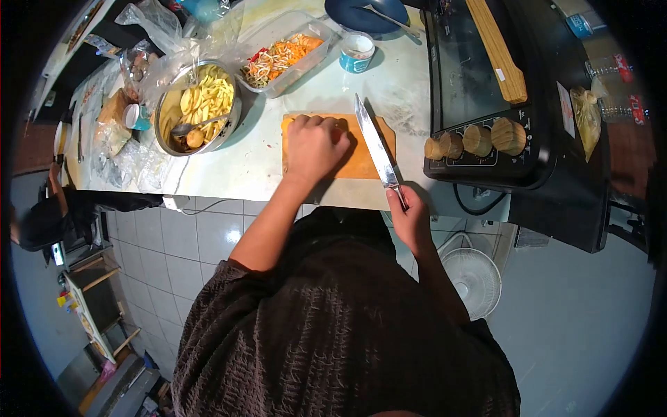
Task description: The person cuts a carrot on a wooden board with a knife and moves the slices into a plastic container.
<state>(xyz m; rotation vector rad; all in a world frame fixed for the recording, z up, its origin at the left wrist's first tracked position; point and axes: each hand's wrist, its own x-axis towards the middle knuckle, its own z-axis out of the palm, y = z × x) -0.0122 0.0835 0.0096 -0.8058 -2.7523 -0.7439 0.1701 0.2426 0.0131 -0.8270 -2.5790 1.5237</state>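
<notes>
Gripping the knife (pixel 374 141) by its handle, the fingers of the right hand (pixel 408 212) are closed, the blade slanting over the cutting board (pixel 375 165) on the table (pixel 260 170). The left hand (pixel 316 147) curls its fingers above the board; whether they hold anything is hidden.

Four knobs (pixel 477 140), one held knife (pixel 376 142), apparently two red-labelled bottles (pixel 625 108) show.

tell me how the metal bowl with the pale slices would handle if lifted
The metal bowl will probably feel fairly heavy, since pale slices fill much of it. Its metal wall should stay stiff. The spoon lies loose on the food, so it may slide if the bowl tilts.
</notes>
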